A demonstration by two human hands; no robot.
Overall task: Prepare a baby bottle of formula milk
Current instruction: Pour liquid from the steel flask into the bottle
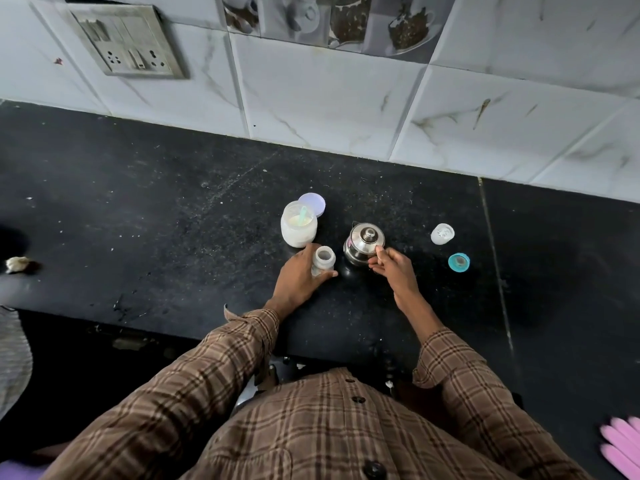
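An open, uncapped baby bottle (pixel 323 260) stands upright on the black counter (pixel 173 220), with my left hand (pixel 298 279) wrapped around its base. To its right stands a small steel kettle (pixel 363 243) with its lid on; my right hand (pixel 391 268) pinches its handle at the near side. Behind the bottle is an open jar of white formula powder (pixel 298 229) with a green scoop (pixel 303 214) stuck in it. The jar's lilac lid (pixel 313 202) lies just behind it.
A white bottle cap (pixel 442 233) and a teal collar with teat (pixel 459 262) lie on the counter right of the kettle. A tiled wall with a socket plate (pixel 128 43) rises behind. A small scrap (pixel 17 264) lies far left; pink items (pixel 621 445) sit at the lower right.
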